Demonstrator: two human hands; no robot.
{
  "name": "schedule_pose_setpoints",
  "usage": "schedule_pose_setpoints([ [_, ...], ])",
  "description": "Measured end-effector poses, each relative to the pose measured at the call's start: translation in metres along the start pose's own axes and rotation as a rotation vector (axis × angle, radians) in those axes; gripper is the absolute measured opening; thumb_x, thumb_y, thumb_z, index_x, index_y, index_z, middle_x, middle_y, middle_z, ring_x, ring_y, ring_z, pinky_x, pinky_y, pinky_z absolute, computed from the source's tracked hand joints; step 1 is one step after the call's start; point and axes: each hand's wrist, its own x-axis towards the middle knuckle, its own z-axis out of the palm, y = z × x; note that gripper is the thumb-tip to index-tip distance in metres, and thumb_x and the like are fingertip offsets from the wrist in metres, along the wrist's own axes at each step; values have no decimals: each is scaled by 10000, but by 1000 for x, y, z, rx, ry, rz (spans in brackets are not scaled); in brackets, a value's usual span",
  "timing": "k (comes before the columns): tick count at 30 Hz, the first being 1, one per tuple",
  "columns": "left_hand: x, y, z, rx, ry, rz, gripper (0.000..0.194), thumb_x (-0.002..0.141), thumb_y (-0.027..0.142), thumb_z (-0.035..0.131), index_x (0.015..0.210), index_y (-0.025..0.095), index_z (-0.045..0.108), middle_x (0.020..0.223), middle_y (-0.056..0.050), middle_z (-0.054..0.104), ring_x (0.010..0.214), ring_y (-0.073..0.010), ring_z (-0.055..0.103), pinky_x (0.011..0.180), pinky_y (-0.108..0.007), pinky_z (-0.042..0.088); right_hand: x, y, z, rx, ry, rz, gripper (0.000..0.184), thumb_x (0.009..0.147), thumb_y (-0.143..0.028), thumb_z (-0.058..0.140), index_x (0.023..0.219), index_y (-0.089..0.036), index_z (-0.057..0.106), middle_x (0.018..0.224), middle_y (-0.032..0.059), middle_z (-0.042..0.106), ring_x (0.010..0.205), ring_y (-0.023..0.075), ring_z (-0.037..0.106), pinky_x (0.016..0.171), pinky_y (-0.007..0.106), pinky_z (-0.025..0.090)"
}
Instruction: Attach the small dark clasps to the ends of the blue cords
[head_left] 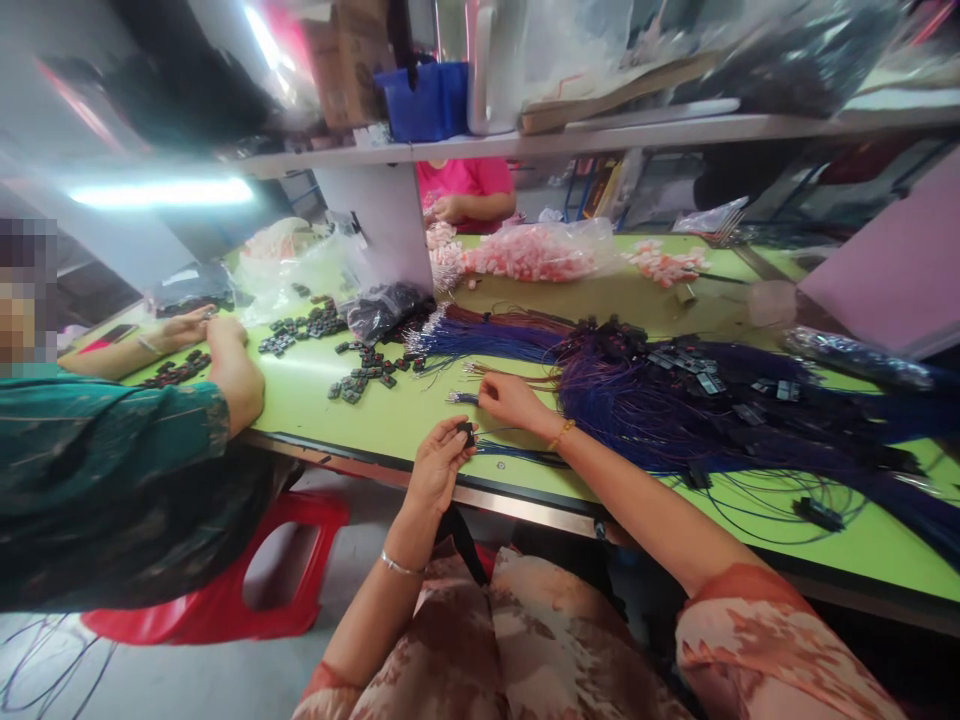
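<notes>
My left hand [438,462] is closed around a small black connector housing [466,434] just above the front edge of the green table. A little to the right and farther back, my right hand [514,402] has its fingers pinched together by the wire ends; what they hold, if anything, is hidden. Blue wires with bare metal terminals [461,398] lie at its fingertips, and brown wires [517,374] run just behind it. Under my right wrist, more blue wires [517,452] stretch along the table.
A large heap of blue and brown wires with black housings [675,400] covers the right side. Loose black housings [364,372] lie left of centre. A co-worker's hands [202,330] work at far left, near a red stool [292,570]. A shelf [450,148] spans overhead; pink connectors [532,250] lie behind.
</notes>
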Motion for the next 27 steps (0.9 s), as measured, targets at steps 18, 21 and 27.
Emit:
schedule_pose_setpoints([
  [18,-4,1,-1,-18,4,-20,325,653,188,770,958,145,666,917,-55,702,736,-94,636,685,-197,496,5,12,-5,-33,-119,75,147,758,-165,518,709,-136,653,730,53,673,615,127,505,571,237,286],
  [21,-5,2,0,-17,9,-17,336,649,186,774,963,142,662,915,-56,700,737,-95,635,682,-198,493,5,2,-9,-164,-80,72,157,779,-201,522,754,-143,665,792,89,695,658,156,545,577,254,281],
  [27,-4,0,1,-21,0,0,334,658,194,770,966,148,651,913,-56,692,755,-104,631,698,-218,484,6,-9,-12,-13,20,6,171,826,-242,494,790,-158,638,733,47,655,631,131,513,575,231,289],
])
